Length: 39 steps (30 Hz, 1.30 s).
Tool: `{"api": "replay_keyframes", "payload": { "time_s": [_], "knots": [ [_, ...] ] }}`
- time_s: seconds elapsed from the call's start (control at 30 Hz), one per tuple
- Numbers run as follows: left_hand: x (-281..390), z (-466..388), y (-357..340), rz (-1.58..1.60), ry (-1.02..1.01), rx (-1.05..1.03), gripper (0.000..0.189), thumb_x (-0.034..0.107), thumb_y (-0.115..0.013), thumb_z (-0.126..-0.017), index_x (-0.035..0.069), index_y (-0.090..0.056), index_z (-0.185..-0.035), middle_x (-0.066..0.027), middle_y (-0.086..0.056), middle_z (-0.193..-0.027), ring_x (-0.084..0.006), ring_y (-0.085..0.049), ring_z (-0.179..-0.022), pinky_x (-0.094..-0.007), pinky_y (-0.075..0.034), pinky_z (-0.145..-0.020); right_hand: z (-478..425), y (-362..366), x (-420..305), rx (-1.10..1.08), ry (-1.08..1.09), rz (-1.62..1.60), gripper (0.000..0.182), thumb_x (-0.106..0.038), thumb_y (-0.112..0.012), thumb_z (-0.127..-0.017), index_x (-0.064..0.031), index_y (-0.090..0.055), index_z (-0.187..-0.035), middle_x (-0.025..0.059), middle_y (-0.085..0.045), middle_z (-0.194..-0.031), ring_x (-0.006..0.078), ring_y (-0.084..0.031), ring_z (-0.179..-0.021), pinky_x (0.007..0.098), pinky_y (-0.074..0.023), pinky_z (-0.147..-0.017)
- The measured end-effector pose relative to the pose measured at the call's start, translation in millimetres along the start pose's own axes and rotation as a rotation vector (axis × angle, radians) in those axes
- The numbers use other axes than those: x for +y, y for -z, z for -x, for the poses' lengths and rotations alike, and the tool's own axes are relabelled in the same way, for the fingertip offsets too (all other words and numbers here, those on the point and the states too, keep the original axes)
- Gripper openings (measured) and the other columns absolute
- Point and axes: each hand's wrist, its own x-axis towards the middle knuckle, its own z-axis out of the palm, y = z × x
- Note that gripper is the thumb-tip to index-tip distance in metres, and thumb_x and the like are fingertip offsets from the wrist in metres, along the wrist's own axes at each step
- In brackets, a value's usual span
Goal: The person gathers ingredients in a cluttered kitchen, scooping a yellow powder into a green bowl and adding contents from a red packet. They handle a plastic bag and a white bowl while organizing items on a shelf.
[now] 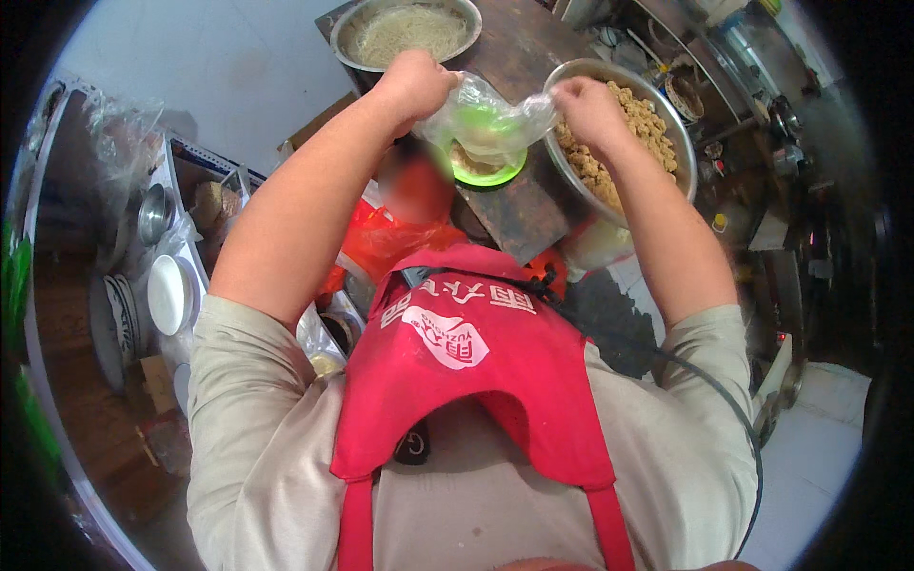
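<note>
My left hand (415, 87) pinches one side of a thin clear plastic bag (464, 107), and my right hand (589, 110) grips the other. The bag is stretched between them above a bright green dish (493, 178). Part of the dish's contents shows pale below the bag; the rest is hidden by the film. Under my right hand stands a large steel basin (687, 171) filled with brown, crumbly-looking chunks of food (646, 128). Beyond my left hand is a steel bowl (471, 36) of pale thin noodles (407, 36).
The dark worn table (518, 214) carries the dish and basins. Red plastic bags (385, 243) hang at its near left edge. On the left, a shelf unit holds white bowls (169, 295) and a metal bowl (153, 213). Cluttered shelves (685, 50) stand at the right; a black cable (739, 414) runs past my right arm.
</note>
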Motion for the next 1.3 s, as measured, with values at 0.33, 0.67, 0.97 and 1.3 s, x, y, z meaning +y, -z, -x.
{"api": "replay_keyframes", "payload": {
  "time_s": [0.33,0.67,0.97,1.3],
  "knots": [
    [-2,8,6,0.122,0.062,0.037,0.026,0.024,-0.063,-0.084,0.000,-0.062,-0.075,-0.0040,-0.056,-0.065,-0.0135,-0.049,-0.055,-0.0299,-0.040,-0.051,-2,-2,-3,0.118,0.013,-0.130,0.024,-0.023,-0.062,-0.083,-0.0028,-0.068,-0.094,0.0124,-0.069,-0.089,0.0213,-0.065,-0.081,0.0341,-0.0491,-0.076],
    [-16,3,4,-0.014,0.025,0.172,0.026,0.024,-0.062,-0.083,0.000,-0.063,-0.074,-0.0065,-0.060,-0.066,-0.0143,-0.053,-0.058,-0.0316,-0.043,-0.055,-5,-8,-8,0.038,0.162,-0.019,0.025,-0.025,-0.061,-0.083,-0.0037,-0.069,-0.093,0.0142,-0.069,-0.087,0.0241,-0.066,-0.081,0.0348,-0.0500,-0.075],
    [-21,12,2,0.341,0.033,0.337,0.030,0.029,-0.063,-0.083,0.000,-0.064,-0.076,-0.0065,-0.061,-0.064,-0.0152,-0.055,-0.058,-0.0320,-0.046,-0.057,8,-13,-17,0.146,0.099,-0.206,0.024,-0.024,-0.062,-0.084,-0.0027,-0.069,-0.092,0.0133,-0.069,-0.084,0.0228,-0.066,-0.077,0.0338,-0.0501,-0.073],
    [-13,21,5,0.164,-0.037,0.309,0.029,0.028,-0.062,-0.083,0.000,-0.065,-0.082,-0.0068,-0.063,-0.067,-0.0135,-0.057,-0.060,-0.0307,-0.047,-0.056,5,-13,-29,0.046,0.182,-0.222,0.023,-0.022,-0.063,-0.084,-0.0012,-0.067,-0.093,0.0089,-0.067,-0.075,0.0154,-0.063,-0.065,0.0308,-0.0498,-0.062]
  ]
}}
